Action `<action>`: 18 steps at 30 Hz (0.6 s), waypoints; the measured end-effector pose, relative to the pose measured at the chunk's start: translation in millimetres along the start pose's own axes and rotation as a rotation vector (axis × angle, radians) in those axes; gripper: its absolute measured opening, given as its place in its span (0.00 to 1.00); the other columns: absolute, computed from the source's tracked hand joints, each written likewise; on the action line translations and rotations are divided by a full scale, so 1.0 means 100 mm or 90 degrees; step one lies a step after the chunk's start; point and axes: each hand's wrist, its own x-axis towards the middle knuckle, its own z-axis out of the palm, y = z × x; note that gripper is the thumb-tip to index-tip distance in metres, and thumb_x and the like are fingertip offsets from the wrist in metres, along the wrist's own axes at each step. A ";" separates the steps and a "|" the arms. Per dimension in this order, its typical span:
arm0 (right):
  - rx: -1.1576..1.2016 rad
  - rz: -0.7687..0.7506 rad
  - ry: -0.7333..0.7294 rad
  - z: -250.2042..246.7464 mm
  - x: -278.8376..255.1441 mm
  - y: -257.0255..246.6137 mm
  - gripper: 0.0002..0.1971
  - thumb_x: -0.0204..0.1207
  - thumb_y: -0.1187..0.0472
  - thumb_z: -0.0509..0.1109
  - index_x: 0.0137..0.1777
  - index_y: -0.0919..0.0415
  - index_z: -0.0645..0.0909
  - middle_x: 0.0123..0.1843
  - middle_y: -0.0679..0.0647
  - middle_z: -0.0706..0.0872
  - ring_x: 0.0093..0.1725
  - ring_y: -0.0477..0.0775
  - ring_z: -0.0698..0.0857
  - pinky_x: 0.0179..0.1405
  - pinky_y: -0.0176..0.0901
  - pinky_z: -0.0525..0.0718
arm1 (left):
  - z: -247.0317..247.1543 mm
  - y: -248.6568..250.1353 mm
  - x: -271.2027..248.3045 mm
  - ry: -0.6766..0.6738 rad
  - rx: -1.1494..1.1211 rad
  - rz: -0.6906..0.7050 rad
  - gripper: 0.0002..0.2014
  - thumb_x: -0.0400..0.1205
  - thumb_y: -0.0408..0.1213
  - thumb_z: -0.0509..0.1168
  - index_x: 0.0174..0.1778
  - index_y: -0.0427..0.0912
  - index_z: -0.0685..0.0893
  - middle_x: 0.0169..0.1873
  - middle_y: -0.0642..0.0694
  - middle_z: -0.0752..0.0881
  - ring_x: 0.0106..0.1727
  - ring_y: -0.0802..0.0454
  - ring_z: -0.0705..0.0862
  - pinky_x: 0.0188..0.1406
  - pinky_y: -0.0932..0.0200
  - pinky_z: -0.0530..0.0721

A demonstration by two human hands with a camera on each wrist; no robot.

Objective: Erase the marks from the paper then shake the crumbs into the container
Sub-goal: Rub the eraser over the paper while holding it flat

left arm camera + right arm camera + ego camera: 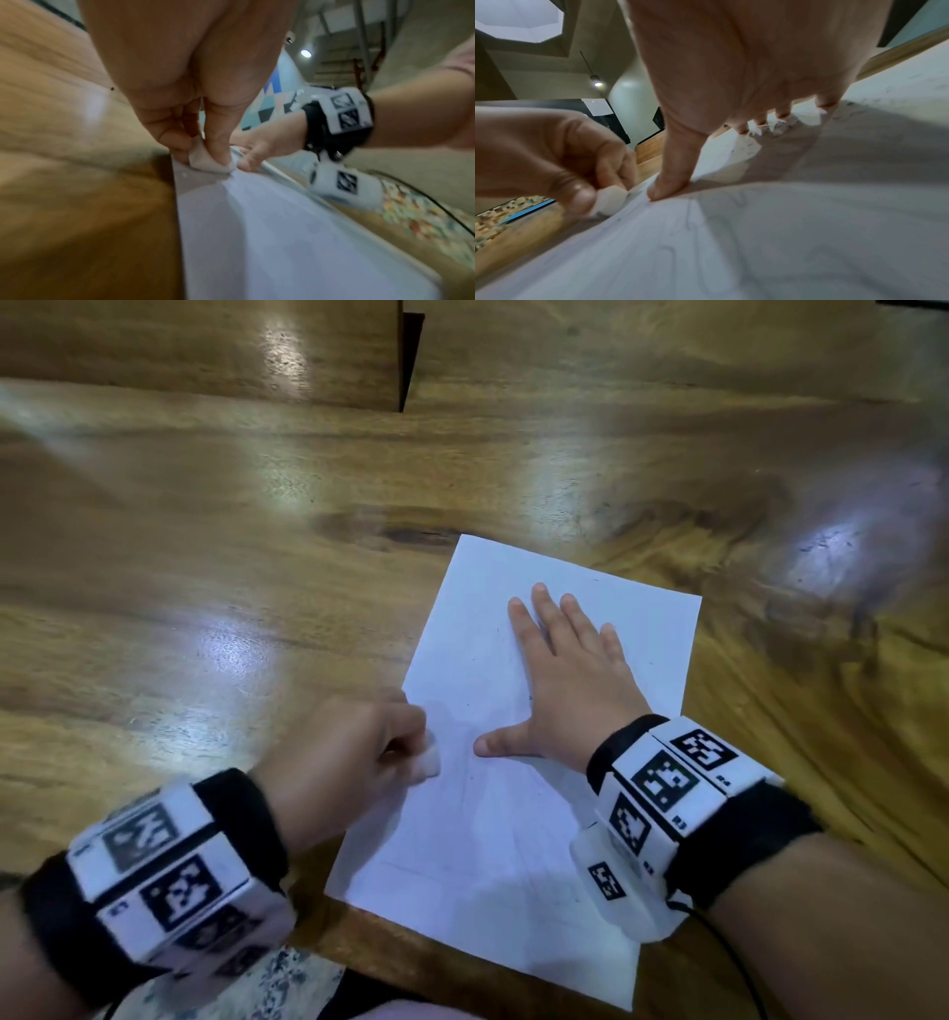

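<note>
A white sheet of paper (493, 814) lies on the wooden table, tilted, with faint pencil lines (693, 219) on it. My left hand (359, 752) pinches a small white eraser (429, 765) and holds it on the paper near its left edge; the eraser (209, 161) shows between thumb and fingers in the left wrist view and the eraser (609, 201) again in the right wrist view. My right hand (565, 675) lies flat on the paper with fingers spread, thumb (670, 182) pressed down close to the eraser. No container is in view.
The wooden table (205, 557) stretches wide to the left and beyond the paper. A raised wooden block (205, 346) with a dark gap stands at the far edge. A patterned cloth (287, 983) shows below the near table edge.
</note>
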 end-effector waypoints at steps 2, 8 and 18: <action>-0.003 -0.001 0.001 0.00 0.00 0.00 0.65 0.60 0.29 0.72 0.82 0.50 0.29 0.82 0.47 0.25 0.81 0.51 0.28 0.81 0.57 0.34 | -0.06 0.02 0.17 0.021 -0.007 -0.013 0.12 0.70 0.38 0.74 0.25 0.46 0.78 0.24 0.57 0.76 0.27 0.65 0.74 0.27 0.73 0.68; -0.008 -0.002 0.008 0.01 0.01 0.00 0.65 0.60 0.28 0.72 0.82 0.50 0.30 0.82 0.46 0.26 0.82 0.51 0.30 0.81 0.57 0.35 | -0.08 0.18 0.68 0.141 0.040 -0.028 0.09 0.71 0.36 0.72 0.30 0.40 0.79 0.28 0.47 0.77 0.32 0.49 0.73 0.25 0.74 0.63; -0.003 -0.019 0.001 0.00 0.00 0.01 0.65 0.60 0.29 0.72 0.82 0.50 0.30 0.82 0.47 0.26 0.82 0.52 0.30 0.81 0.56 0.36 | 0.09 0.03 0.09 0.087 -0.019 -0.033 0.07 0.71 0.35 0.73 0.30 0.39 0.82 0.32 0.50 0.81 0.34 0.56 0.77 0.35 0.74 0.70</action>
